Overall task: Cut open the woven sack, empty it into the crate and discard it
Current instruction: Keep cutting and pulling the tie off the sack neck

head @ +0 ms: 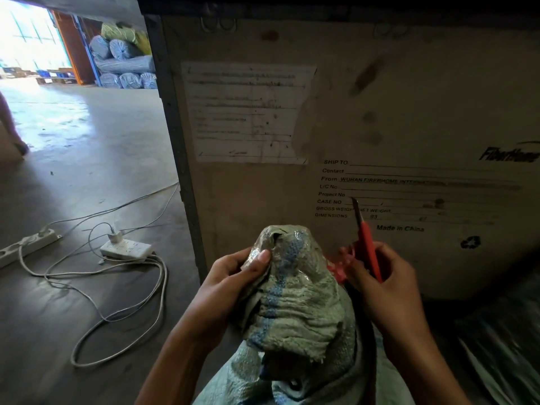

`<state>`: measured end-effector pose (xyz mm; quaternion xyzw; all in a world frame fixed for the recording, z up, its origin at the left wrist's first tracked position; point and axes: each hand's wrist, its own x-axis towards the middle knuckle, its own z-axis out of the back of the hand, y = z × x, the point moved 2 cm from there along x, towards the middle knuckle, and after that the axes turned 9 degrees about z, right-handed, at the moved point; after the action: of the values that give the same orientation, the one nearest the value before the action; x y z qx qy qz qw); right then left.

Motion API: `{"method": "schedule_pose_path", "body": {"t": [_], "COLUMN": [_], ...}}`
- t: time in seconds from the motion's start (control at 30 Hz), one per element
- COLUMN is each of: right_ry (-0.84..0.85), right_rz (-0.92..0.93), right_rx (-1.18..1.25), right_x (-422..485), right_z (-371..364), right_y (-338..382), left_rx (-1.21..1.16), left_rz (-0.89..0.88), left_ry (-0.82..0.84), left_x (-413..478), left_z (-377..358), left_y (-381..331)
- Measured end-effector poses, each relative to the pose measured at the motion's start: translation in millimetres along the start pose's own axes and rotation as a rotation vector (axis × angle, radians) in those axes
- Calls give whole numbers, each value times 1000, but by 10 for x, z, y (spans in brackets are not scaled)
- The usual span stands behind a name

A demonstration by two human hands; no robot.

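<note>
Red cutter (370, 252) gripped in our right hand (388, 290), our left hand (230, 282) clutches the woven sack (295, 302) before the "Made in China" crate (380, 112).

The left grip (233, 276) pinches the bunched top of the woven sack (295, 302). At its three o'clock, the right grip (382, 285) holds a red knife (368, 247), blade up, before the crate (409, 83). A power strip (126, 249) lies at nine o'clock.
</note>
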<state>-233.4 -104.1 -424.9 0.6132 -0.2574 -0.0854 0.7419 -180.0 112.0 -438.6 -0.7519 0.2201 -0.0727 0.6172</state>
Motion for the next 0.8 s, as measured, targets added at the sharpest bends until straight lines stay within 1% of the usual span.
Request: {"method": "schedule_pose_path", "body": {"t": [0.1,0.17,0.27,0.37,0.43,0.5,0.6,0.63,0.7,0.8], "right_ry": [-45,-39,57,157,185,179,175,173,162,152], "right_rz": [10,44,75,109,167,231,271,266,234,168], "right_rx": [38,65,34,-48,-98,-144,-122,-112,-87,-107], "right_x": [6,-22,-117,-220,-277,-335,-441,-468,-495,-462], "right_z": [-7,-23,-84,-182,-245,-278,-312,-333,-381,-447], "right_y": [61,152,248,302,329,379,460,470,431,297], "left_rx": [12,15,20,-53,16,96,238,282,274,139], "left_rz": [-16,-32,-45,-13,-30,-114,-203,-207,-206,-195], "left_ry": [-129,-204,-230,-312,-398,-500,-659,-685,-678,-616], "left_x": [36,42,49,84,123,107,85,85,79,70], "left_z": [-16,-37,-89,-93,-97,-110,-173,-185,-236,-274], "left_y": [11,16,62,111,146,144,130,138,144,125]}}
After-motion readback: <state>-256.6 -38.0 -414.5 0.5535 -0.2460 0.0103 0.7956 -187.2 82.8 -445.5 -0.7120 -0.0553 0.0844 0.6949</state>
